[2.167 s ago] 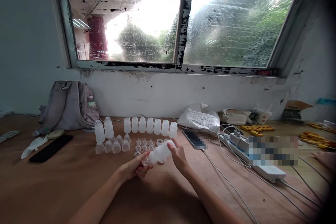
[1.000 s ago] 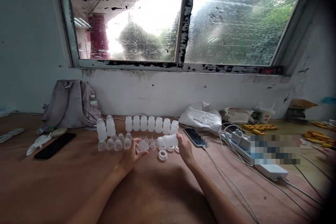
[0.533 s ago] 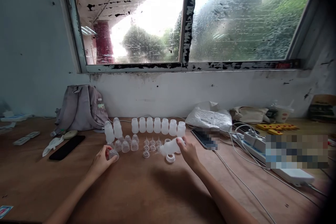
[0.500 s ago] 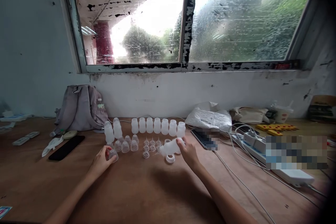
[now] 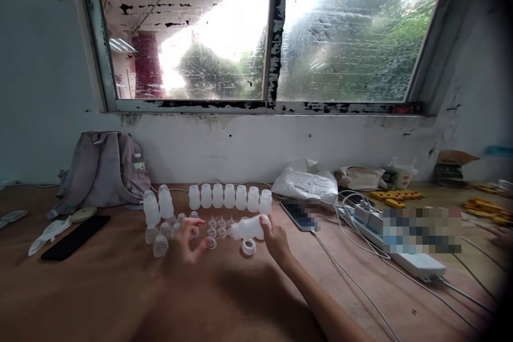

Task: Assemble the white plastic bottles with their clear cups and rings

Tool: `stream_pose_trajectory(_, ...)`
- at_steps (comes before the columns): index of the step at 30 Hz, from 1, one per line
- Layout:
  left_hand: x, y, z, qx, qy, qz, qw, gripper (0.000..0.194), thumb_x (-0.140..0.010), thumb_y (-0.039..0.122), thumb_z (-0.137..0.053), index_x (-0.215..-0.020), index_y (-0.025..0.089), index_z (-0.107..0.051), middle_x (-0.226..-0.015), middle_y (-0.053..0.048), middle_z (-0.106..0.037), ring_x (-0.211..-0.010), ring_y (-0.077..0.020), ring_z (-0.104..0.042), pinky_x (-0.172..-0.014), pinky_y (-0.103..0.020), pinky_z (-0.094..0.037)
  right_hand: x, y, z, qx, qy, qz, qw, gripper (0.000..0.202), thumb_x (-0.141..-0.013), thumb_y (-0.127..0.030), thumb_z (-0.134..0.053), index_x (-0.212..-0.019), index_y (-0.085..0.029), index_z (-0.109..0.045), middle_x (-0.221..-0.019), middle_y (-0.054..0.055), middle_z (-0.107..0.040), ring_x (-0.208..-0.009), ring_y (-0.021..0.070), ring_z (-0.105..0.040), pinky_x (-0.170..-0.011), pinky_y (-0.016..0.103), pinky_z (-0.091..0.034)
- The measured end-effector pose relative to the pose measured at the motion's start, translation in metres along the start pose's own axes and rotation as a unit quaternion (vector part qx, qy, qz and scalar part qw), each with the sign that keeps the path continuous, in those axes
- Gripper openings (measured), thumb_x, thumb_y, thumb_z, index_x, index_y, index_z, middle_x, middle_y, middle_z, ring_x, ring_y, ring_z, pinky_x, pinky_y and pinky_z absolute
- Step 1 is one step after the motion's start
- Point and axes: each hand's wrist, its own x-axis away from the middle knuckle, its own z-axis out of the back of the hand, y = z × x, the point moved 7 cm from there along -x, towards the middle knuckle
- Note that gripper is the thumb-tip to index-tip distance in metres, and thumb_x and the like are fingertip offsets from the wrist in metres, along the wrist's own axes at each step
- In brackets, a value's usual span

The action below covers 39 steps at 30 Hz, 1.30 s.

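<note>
My right hand (image 5: 276, 240) is wrapped round a frosted white bottle (image 5: 248, 228), held tilted with its nipple end toward the left. My left hand (image 5: 186, 243) is blurred by motion, its fingers apart with nothing between them, in front of the clear domed caps (image 5: 161, 246). Several clear nipples (image 5: 222, 227) stand between the hands. A white ring (image 5: 248, 247) lies just below the held bottle. Behind stands a row of open frosted bottles (image 5: 217, 195), and two capped bottles (image 5: 165, 202) are upright at the left.
At the left are a grey backpack (image 5: 100, 171) and a black phone (image 5: 76, 238). On the right lie another phone (image 5: 298, 215), a silvery bag (image 5: 306, 184), cables and a white power strip (image 5: 419, 265). At the far right edge, another person's hand (image 5: 499, 238) shows.
My left hand has let go of a clear cap, left standing on the table, and moved right. My right hand still holds the bottle. The view has turned slightly right.
</note>
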Motion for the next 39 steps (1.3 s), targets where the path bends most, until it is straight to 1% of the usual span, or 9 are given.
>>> stream_pose_trajectory(4,-0.014,0.062,-0.060,-0.052,-0.077,-0.133,0.987,0.052,-0.070,0.029,-0.053,-0.118,0.022,-0.034,-0.118,-0.010,-0.043,-0.107,-0.0242,-0.042,-0.089,-0.039,-0.035,-0.002,0.006,0.004,0.031,0.015,-0.016,0.999,0.039,-0.083,-0.046,-0.023,-0.072,-0.019,-0.049,-0.059,0.002,-0.054,-0.057,0.0175,-0.051,-0.053,0.025,-0.032)
stream_pose_trajectory(9,-0.026,0.041,-0.102,-0.162,-0.121,-0.003,0.979,0.031,-0.073,0.031,-0.047,-0.101,0.017,-0.045,-0.094,-0.009,-0.058,-0.084,-0.0234,-0.056,-0.074,-0.035,-0.040,0.000,0.003,0.000,0.025,-0.002,-0.001,1.000,0.039,-0.083,-0.045,-0.023,-0.075,-0.019,-0.050,-0.060,0.002,-0.055,-0.055,0.0164,-0.052,-0.050,0.024,-0.033)
stream_pose_trajectory(15,-0.010,0.022,-0.116,-0.124,-0.192,0.053,0.972,0.028,-0.065,0.041,-0.053,-0.085,0.021,-0.053,-0.077,-0.005,-0.064,-0.071,-0.0228,-0.060,-0.056,-0.026,-0.038,0.005,-0.003,-0.004,0.082,0.005,0.053,0.995,0.034,-0.081,-0.044,-0.029,-0.066,-0.020,-0.046,-0.057,0.001,-0.053,-0.053,0.0161,-0.049,-0.050,0.025,-0.030)
stream_pose_trajectory(23,-0.008,0.029,-0.123,0.144,-0.187,0.108,0.966,0.021,-0.059,0.035,-0.059,-0.067,0.016,-0.057,-0.063,-0.001,-0.058,-0.058,-0.0140,-0.051,-0.051,-0.022,-0.032,0.005,0.001,0.000,0.039,0.023,0.073,0.996,0.036,-0.083,-0.041,-0.025,-0.063,-0.019,-0.044,-0.054,0.000,-0.048,-0.050,0.0133,-0.044,-0.048,0.024,-0.027)
stream_pose_trajectory(26,0.001,0.027,-0.137,0.325,-0.287,0.177,0.883,0.016,-0.053,0.025,-0.063,-0.062,0.014,-0.054,-0.051,0.004,-0.045,-0.046,-0.0071,-0.038,-0.045,-0.021,-0.025,0.008,-0.006,0.003,0.008,0.027,0.113,0.993,0.033,-0.082,-0.039,-0.025,-0.066,-0.018,-0.045,-0.055,0.000,-0.048,-0.049,0.0127,-0.042,-0.049,0.024,-0.028)
stream_pose_trajectory(30,0.034,0.037,-0.147,0.504,-0.533,0.246,0.633,0.027,-0.065,0.039,-0.055,-0.066,0.013,-0.052,-0.039,0.009,-0.024,-0.036,-0.0038,-0.018,-0.040,-0.021,-0.015,0.014,-0.019,0.003,-0.033,0.020,0.168,0.985,0.033,-0.082,-0.039,-0.024,-0.065,-0.018,-0.043,-0.054,-0.001,-0.045,-0.049,0.0123,-0.041,-0.049,0.024,-0.028)
stream_pose_trajectory(31,0.037,0.037,-0.144,0.522,-0.554,0.246,0.600,0.034,-0.069,0.046,-0.051,-0.070,0.012,-0.053,-0.040,0.009,-0.025,-0.036,-0.0040,-0.019,-0.039,-0.021,-0.014,0.015,-0.020,0.002,-0.035,0.018,0.171,0.985,0.032,-0.082,-0.039,-0.024,-0.065,-0.018,-0.043,-0.054,-0.001,-0.045,-0.049,0.0124,-0.042,-0.049,0.024,-0.029)
stream_pose_trajectory(33,0.029,0.030,-0.141,0.550,-0.517,0.242,0.610,0.042,-0.071,0.053,-0.047,-0.083,0.012,-0.052,-0.048,0.006,-0.037,-0.037,-0.0038,-0.025,-0.039,-0.020,-0.016,0.013,-0.017,0.002,-0.032,0.020,0.147,0.988,0.032,-0.083,-0.039,-0.025,-0.068,-0.018,-0.044,-0.055,-0.001,-0.047,-0.049,0.0126,-0.044,-0.049,0.023,-0.029)
stream_pose_trajectory(39,-0.003,-0.012,-0.141,0.568,-0.218,0.327,0.723,0.035,-0.067,0.045,-0.059,-0.085,0.019,-0.045,-0.065,0.006,-0.043,-0.039,-0.0006,-0.034,-0.038,-0.016,-0.024,-0.003,0.009,0.017,0.026,0.099,0.027,0.994,0.037,-0.084,-0.041,-0.023,-0.074,-0.017,-0.049,-0.052,0.000,-0.050,-0.047,0.0139,-0.045,-0.047,0.023,-0.027)
